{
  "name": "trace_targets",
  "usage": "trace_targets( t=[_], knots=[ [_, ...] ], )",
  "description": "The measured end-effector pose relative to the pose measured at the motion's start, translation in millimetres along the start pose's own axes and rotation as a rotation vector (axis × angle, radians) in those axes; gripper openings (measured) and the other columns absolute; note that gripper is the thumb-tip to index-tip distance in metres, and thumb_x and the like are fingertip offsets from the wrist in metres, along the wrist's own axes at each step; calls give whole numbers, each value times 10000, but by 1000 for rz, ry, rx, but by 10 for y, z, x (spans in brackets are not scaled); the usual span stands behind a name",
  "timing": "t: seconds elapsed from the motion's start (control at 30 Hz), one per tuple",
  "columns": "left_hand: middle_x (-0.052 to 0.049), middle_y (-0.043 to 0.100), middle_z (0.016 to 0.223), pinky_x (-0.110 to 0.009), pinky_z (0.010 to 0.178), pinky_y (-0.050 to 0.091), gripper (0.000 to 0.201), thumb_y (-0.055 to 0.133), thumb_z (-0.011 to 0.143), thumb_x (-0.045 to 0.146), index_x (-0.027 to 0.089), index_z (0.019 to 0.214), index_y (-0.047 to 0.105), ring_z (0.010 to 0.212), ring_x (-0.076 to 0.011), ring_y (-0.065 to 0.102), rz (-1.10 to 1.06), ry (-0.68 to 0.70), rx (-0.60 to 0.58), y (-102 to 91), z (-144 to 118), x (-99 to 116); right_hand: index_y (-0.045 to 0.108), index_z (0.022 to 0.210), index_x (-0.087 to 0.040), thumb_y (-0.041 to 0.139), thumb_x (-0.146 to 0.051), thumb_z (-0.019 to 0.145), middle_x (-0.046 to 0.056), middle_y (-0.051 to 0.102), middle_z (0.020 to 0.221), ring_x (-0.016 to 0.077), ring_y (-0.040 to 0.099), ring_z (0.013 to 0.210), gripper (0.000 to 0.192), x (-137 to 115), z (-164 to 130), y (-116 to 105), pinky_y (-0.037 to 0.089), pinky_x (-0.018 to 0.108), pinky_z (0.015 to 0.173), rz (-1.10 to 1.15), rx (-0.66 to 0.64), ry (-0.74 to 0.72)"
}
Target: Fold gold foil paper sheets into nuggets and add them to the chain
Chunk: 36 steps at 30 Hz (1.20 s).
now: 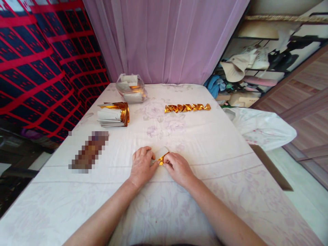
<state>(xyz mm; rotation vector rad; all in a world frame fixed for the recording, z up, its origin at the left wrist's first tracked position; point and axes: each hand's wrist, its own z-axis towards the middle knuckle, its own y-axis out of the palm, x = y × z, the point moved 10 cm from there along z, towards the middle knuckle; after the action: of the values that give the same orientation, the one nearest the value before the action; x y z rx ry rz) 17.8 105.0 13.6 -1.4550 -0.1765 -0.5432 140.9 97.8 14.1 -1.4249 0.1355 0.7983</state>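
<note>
Between my hands, a sheet of gold foil paper [161, 160] lies on the cloth, partly folded, with its pale grey back showing at the top. My right hand [176, 167] pinches the sheet's right edge between thumb and fingers. From the other side, my left hand [144, 164] rests on the table, its thumb against the gold part and its fingers slightly bent; what lies under its palm is hidden. Farther back on the right, several folded gold foil pieces [187, 108] stand in a row. A stack of gold and grey foil sheets [110, 117] sits at the left.
Behind the stack is a clear plastic bag [130, 89] holding more sheets. A pixelated patch [89, 152] covers something at the left of the flowered tablecloth [217, 205]. A purple curtain [166, 41] hangs at the back; a shelf with a cap [233, 70] and shoes stands right.
</note>
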Motion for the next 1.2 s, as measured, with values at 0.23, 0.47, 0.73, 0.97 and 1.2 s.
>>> trace_targets(
  t=[0.23, 0.47, 0.73, 0.97, 1.2],
  knots=[
    [-68, 564, 1201, -479, 965, 401, 49, 616, 833, 209, 221, 881, 615, 1160, -270, 497, -33, 39, -40, 11, 21, -44, 564, 758, -209, 591, -20, 787, -18, 629, 766, 143, 575, 744, 193, -14, 17, -41, 386, 241, 682, 41, -8, -23],
    [-71, 600, 1208, -479, 969, 414, 183, 560, 837, 119, 228, 961, 639, 1162, -265, 519, -10, 93, -17, -112, -64, 43, 545, 740, -214, 581, -31, 771, -23, 619, 728, 138, 568, 696, 189, -35, 0, -91, 382, 236, 651, 43, 74, -61],
    [-50, 696, 1094, -420, 843, 474, 244, 547, 917, 166, 226, 1129, 654, 969, -253, 602, 171, 309, -76, -65, -347, 494, 549, 752, -216, 565, -49, 779, -6, 619, 733, 160, 581, 719, 170, -19, -21, -64, 404, 257, 669, 39, 128, -39],
    [-71, 673, 1156, -432, 840, 434, 233, 614, 905, 257, 202, 1130, 633, 1024, -273, 592, 320, 301, -51, -13, -302, 531, 619, 893, -204, 455, -1, 797, 48, 676, 932, 187, 602, 904, 278, 40, -77, -284, 473, 313, 825, 59, 200, -146],
    [-61, 664, 1146, -435, 856, 409, 249, 639, 898, 299, 206, 1129, 633, 1021, -272, 585, 343, 291, -32, -49, -207, 523, 674, 1028, -207, 507, 12, 729, 65, 665, 1089, 226, 567, 1019, 406, 168, -88, -280, 472, 407, 909, -36, 77, -174]
  ],
)
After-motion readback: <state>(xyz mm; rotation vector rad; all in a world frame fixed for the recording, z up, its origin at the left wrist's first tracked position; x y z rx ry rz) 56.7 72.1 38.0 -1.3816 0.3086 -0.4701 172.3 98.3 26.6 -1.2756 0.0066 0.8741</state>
